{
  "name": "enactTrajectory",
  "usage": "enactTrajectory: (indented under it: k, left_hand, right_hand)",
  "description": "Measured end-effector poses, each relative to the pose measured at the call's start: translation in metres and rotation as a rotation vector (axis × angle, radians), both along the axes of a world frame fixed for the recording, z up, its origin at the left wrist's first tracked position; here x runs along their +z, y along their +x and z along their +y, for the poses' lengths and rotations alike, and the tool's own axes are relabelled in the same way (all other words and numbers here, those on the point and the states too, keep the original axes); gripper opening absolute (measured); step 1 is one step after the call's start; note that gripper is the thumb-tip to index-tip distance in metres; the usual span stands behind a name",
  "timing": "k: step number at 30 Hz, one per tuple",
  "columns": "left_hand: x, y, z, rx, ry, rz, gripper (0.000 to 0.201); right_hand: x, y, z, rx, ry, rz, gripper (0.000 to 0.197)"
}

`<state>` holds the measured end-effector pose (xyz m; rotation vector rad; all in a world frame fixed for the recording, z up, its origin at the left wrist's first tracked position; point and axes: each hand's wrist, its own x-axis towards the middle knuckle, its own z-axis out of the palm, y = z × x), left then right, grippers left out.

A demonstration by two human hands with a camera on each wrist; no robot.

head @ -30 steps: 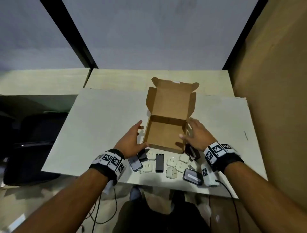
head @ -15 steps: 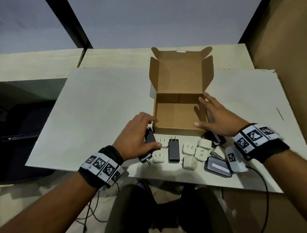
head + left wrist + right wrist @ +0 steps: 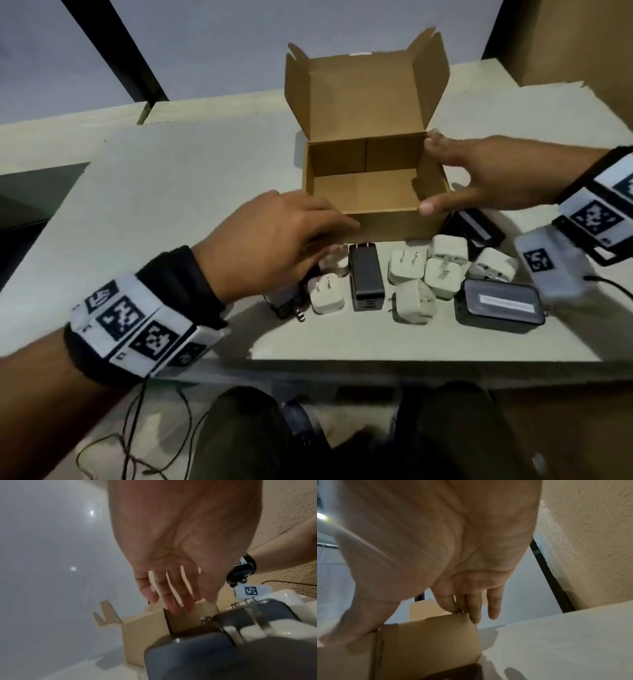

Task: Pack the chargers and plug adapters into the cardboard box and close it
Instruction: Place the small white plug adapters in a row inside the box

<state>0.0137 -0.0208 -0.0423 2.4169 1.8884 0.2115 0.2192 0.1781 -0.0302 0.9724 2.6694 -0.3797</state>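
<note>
The open cardboard box (image 3: 390,226) stands with its lid raised and nothing inside. My left hand (image 3: 322,222) hovers over its front left corner with straight, spread fingers (image 3: 173,601) against the front wall (image 3: 145,628), holding nothing. My right hand (image 3: 455,171) spans the right wall, thumb at the front corner and fingers (image 3: 474,612) on the top edge (image 3: 428,628). In front of the box lie a black charger (image 3: 366,281), several white plug adapters (image 3: 407,267), a dark grey charger (image 3: 498,305) and another black one (image 3: 476,229). One more black charger (image 3: 284,303) lies partly hidden under my left hand.
Everything sits on a pale board (image 3: 171,205) whose front edge runs just behind the chargers. A brown textured wall (image 3: 582,41) stands close on the right. Cables (image 3: 137,428) hang below the edge beside my legs.
My left hand has let go of the black charger at the left and stretched forward to the box's front left corner. My right hand has stayed on the right wall.
</note>
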Motion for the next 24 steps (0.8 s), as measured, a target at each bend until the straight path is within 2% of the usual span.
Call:
enactTrajectory:
  k: [3, 6, 8, 11, 15, 20, 24]
  left_hand:
    - [0.007, 0.004, 0.003, 0.015, -0.059, 0.083, 0.035]
    - [0.007, 0.015, 0.008, 0.076, -0.098, 0.273, 0.032]
    - [0.004, 0.02, 0.012, 0.132, -0.103, 0.307, 0.028]
    - [-0.001, 0.025, 0.015, 0.2, -0.092, 0.279, 0.02]
    - [-0.001, 0.023, 0.016, 0.253, -0.078, 0.137, 0.016]
    - [0.026, 0.014, 0.018, 0.244, 0.085, -0.013, 0.012]
    - [0.052, 0.004, 0.034, 0.241, 0.164, -0.045, 0.014]
  right_hand:
    - [0.003, -0.001, -0.007, -0.007, 0.069, -0.034, 0.113]
    - [0.005, -0.002, -0.011, -0.019, 0.106, -0.049, 0.113]
    - [0.005, -0.001, -0.014, -0.022, 0.131, -0.049, 0.113]
    - [0.006, 0.0, -0.019, -0.05, 0.146, -0.045, 0.1]
    - [0.009, -0.002, -0.025, -0.042, 0.175, -0.044, 0.082]
    - [0.011, -0.004, -0.027, -0.048, 0.189, -0.059, 0.081]
    - [0.011, -0.005, -0.024, -0.043, 0.198, -0.063, 0.082]
